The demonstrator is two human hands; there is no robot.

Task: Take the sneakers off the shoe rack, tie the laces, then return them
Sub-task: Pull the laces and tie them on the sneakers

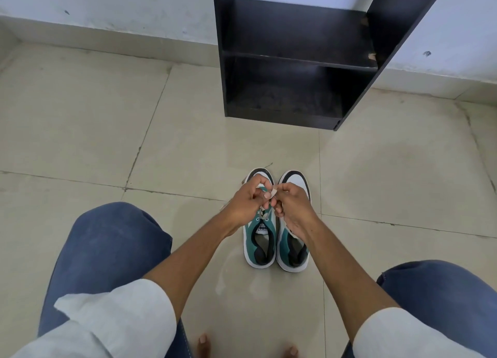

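Laces [265,213] on the left sneaker [258,239] are what you're working: thin, limp cord, light, no stiffness, apt to slip if you pinch loosely. Your left hand [248,202] and right hand [291,206] both hover over its tongue, each grip narrow and pinched on a lace strand, fingertips nearly touching; can't tell how far the knot is formed, hands cover it. Best hold is near the strand ends w/ thumb and forefinger, pulling outward evenly.

Both shoes sit on the tiled floor [107,142], toes toward the shoe rack [295,61], the right sneaker [293,239] just beside the left, sides about touching. They look light w/ soft uppers and stiffer soles, so for carrying back I'd take each at the heel collar or pinch both collars together.

Rack compartments: upper and lower shelves show nothing inside, though the lower one is dark and dusty-looking. Either should take the pair.
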